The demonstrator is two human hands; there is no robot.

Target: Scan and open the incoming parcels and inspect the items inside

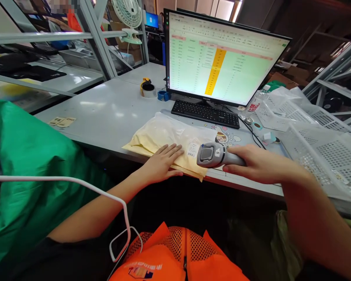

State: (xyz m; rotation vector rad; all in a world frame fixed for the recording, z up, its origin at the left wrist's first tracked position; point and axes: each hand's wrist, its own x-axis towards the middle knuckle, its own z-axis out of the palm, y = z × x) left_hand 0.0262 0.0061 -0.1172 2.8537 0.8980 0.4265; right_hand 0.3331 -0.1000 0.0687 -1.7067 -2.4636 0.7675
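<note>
A pale yellow and white plastic mailer bag [166,134] lies at the front edge of the desk. My left hand [165,164] rests flat on its near side, fingers stretched out. In my right hand [254,162] is a grey barcode scanner [212,155], gripped by its handle. The scanner's head is over the right end of the bag, beside a white barcode label [192,150]. Whether the scanner touches the bag I cannot tell.
Behind the bag are a black keyboard [204,114] and a monitor [219,58] showing a spreadsheet. Tape rolls [148,90] stand left of the monitor. White perforated baskets [324,156] fill the right side. A green sack [32,156] hangs at left, and a white cable [76,179] crosses my left arm.
</note>
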